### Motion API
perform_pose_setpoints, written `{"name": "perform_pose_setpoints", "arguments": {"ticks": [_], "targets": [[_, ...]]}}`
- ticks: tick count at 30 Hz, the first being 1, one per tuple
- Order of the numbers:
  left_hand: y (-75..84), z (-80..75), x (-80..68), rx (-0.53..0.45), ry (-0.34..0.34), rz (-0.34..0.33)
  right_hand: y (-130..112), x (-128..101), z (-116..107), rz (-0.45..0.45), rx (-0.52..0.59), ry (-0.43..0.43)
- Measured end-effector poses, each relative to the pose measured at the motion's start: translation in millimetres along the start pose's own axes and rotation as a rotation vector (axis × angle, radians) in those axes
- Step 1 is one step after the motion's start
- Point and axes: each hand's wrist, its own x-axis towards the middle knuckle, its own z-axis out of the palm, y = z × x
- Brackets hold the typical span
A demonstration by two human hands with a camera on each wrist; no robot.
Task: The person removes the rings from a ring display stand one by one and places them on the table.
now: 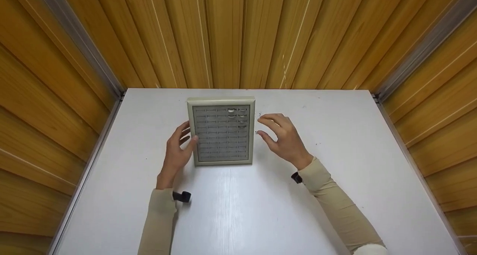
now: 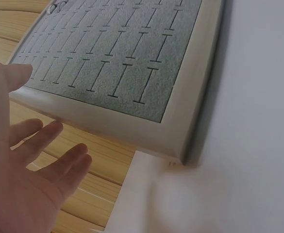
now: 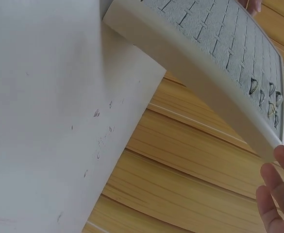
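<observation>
A ring display tray (image 1: pixel 222 163) with a pale frame and a grey slotted pad stands propped up on the white table. Several rings (image 1: pixel 231 110) sit in slots at its upper right; the right wrist view shows these rings (image 3: pixel 254 86) closer. My left hand (image 1: pixel 177 152) is at the tray's left edge, thumb over the front of the frame and the other fingers loosely spread beside it. Off the right edge, my right hand (image 1: pixel 284 139) has its thumb and fingers apart, with nothing seen between them. In the right wrist view its fingers (image 3: pixel 273 180) are near the frame's corner.
The white table (image 1: pixel 123 165) reaches to wood-patterned panels (image 1: pixel 223 38) at the back and both sides. Small dark marks (image 3: pixel 96 113) dot the tabletop. Black wrist cameras (image 1: pixel 182 197) are strapped at both cuffs.
</observation>
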Motion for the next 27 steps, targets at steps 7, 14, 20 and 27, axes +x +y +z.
{"name": "perform_pose_setpoints", "arguments": {"ticks": [7,14,20,27], "targets": [[1.5,4.3,3.8,-0.032,0.029,-0.023,-4,6,12,-0.037,-0.024,0.015],[16.9,1.9,1.7,-0.029,0.030,-0.072,-10,14,26,-0.069,-0.056,0.007],[29.8,-1.9,-0.8,-0.013,0.026,-0.060,-14,16,37,-0.100,-0.119,-0.005],[-0.1,-2.0,3.1,-0.010,0.039,-0.056,-18,19,47,-0.173,-0.335,0.023]]}}
